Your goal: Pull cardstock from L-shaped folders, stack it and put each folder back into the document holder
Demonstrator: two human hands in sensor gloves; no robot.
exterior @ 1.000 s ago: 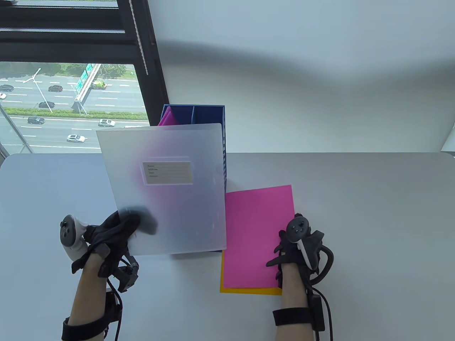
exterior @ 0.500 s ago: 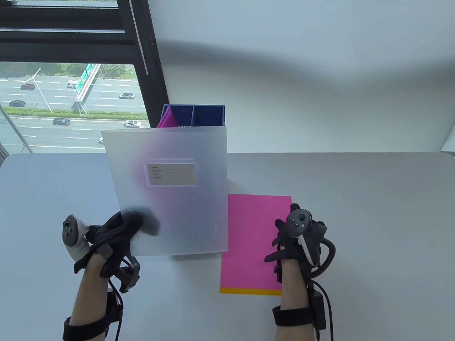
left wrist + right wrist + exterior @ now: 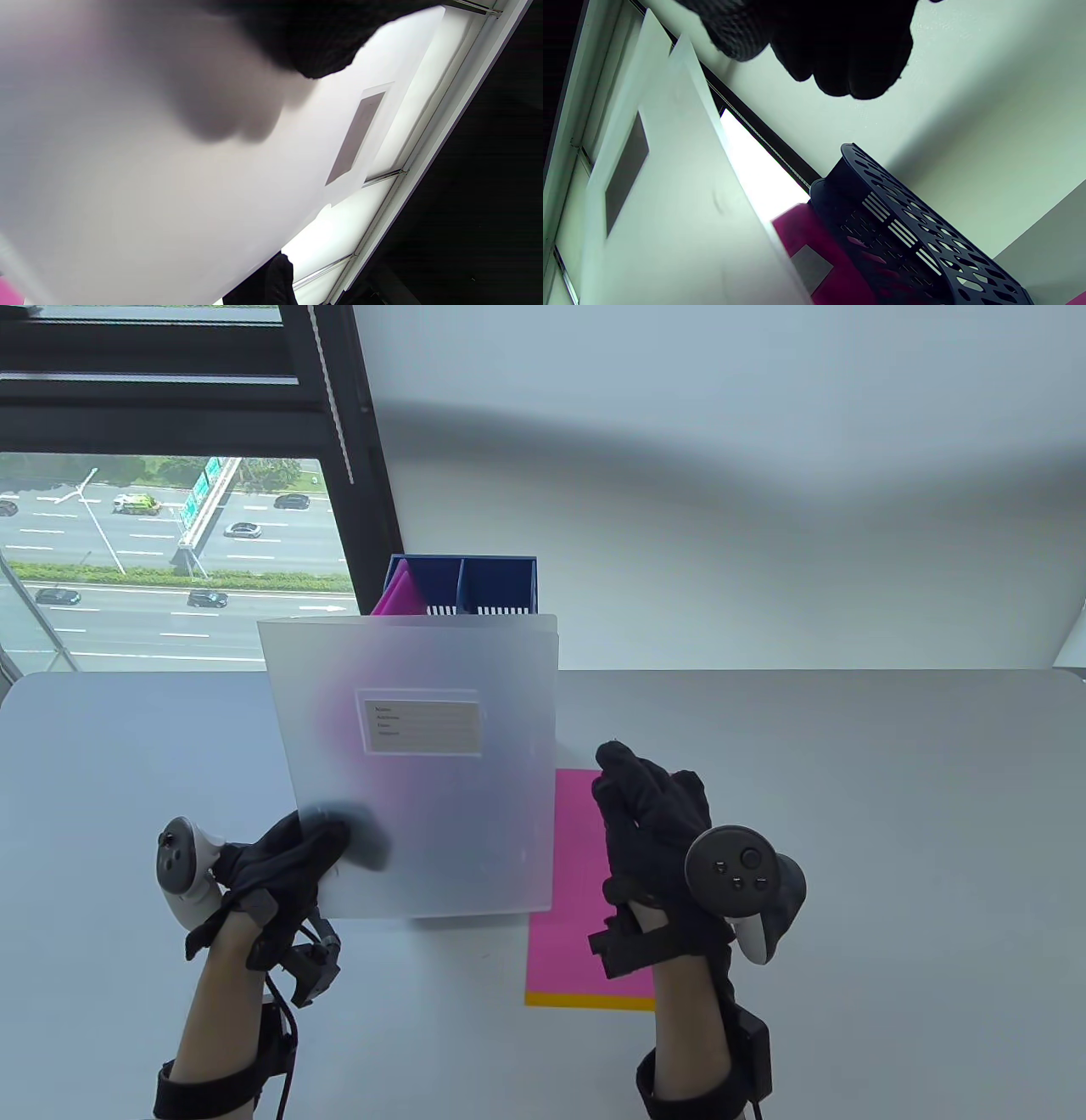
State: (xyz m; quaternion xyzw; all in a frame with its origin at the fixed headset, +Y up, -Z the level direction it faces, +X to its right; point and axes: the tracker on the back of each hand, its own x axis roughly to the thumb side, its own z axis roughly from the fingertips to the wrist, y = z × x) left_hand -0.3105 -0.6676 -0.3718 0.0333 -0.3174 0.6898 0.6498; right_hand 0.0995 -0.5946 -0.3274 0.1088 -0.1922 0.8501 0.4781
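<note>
My left hand pinches the lower left corner of a frosted L-shaped folder, holding it upright in front of the blue document holder. The folder carries a label and fills the left wrist view. A pink cardstock sheet lies on a yellow sheet on the table. My right hand hovers over that stack with fingers extended, close to the folder's right edge, holding nothing. In the right wrist view the folder stands left of the holder.
Another folder with pink cardstock stands in the holder's left compartment. A window with a dark frame lies behind the table's far left. The grey table stretches out to the right of the stack.
My right hand squared the pink sheet on the yellow one, then lifted off it and moved up and left toward the folder. The folder drifted slightly right.
</note>
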